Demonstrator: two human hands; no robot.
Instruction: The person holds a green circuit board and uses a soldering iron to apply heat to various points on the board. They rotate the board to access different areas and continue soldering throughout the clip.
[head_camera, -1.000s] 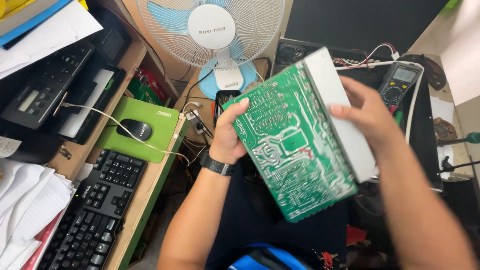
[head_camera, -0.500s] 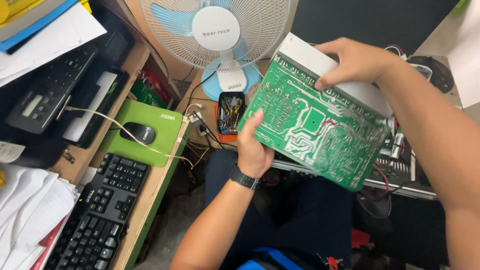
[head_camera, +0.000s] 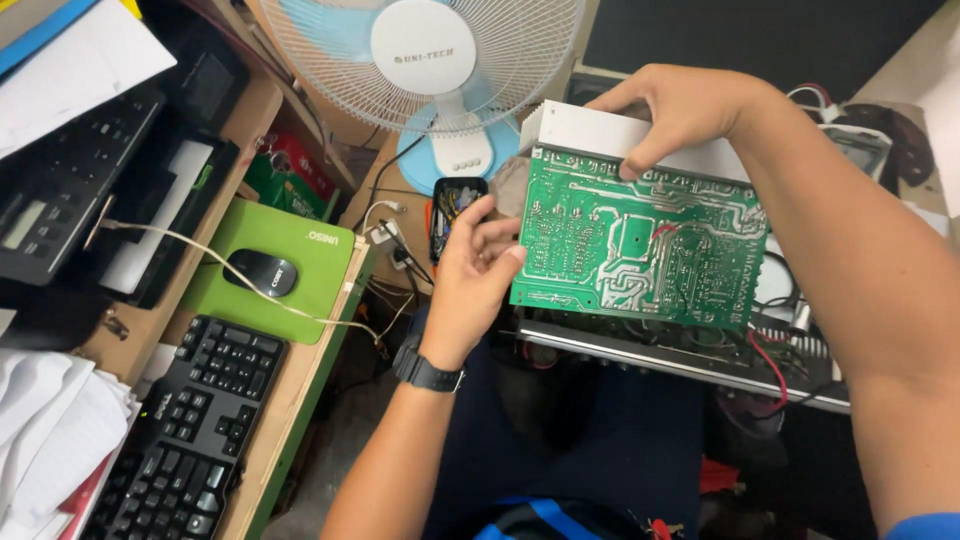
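Note:
I hold a green circuit board (head_camera: 640, 240) solder side up, with a white metal plate (head_camera: 600, 135) fixed along its far edge. My right hand (head_camera: 675, 105) grips that plate from above. Fingers of my left hand (head_camera: 470, 275), which wears a black wristwatch, pinch the board's left edge. The board hovers level over an open metal chassis (head_camera: 690, 355) with red and black wires that rests on my lap.
A white and blue desk fan (head_camera: 430, 70) stands behind the board. To the left, a wooden desk carries a black keyboard (head_camera: 190, 430), a black mouse (head_camera: 260, 272) on a green pad, a black printer (head_camera: 90, 200) and stacked papers (head_camera: 50, 440).
The board has swung from a steep tilt to nearly level and moved right, down over the chassis. My right hand shifted to its far edge; my left hand stays on the left edge.

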